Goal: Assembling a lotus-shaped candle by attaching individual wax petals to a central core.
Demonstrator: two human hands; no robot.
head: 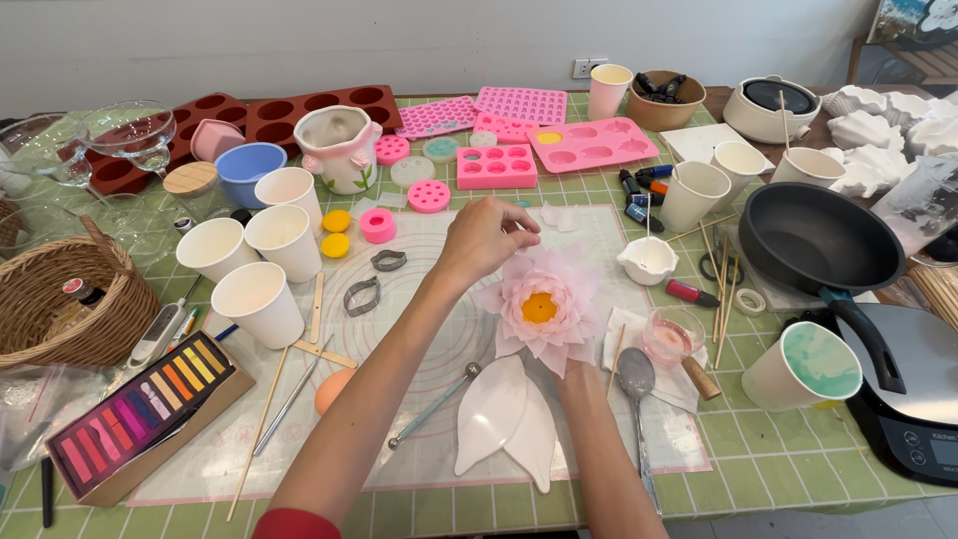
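Note:
A pale pink flower [542, 304] with layered petals and a yellow-orange centre sits on the translucent work mat [399, 329]. My left hand [486, 238] hovers at the flower's upper left edge, fingers pinched on a thin petal. My right hand [577, 377] is under the flower's lower right side and mostly hidden by the petals; only the wrist shows. A white leaf-shaped mould [507, 413] lies just below the flower.
Several white paper cups [257, 299] stand at the left, with a pastel chalk box [140, 414] and wicker basket [60, 299]. Pink silicone moulds [589, 143] lie at the back. A black pan [813, 240], scale [913, 399], spoon [637, 384] and small glass [673, 337] sit to the right.

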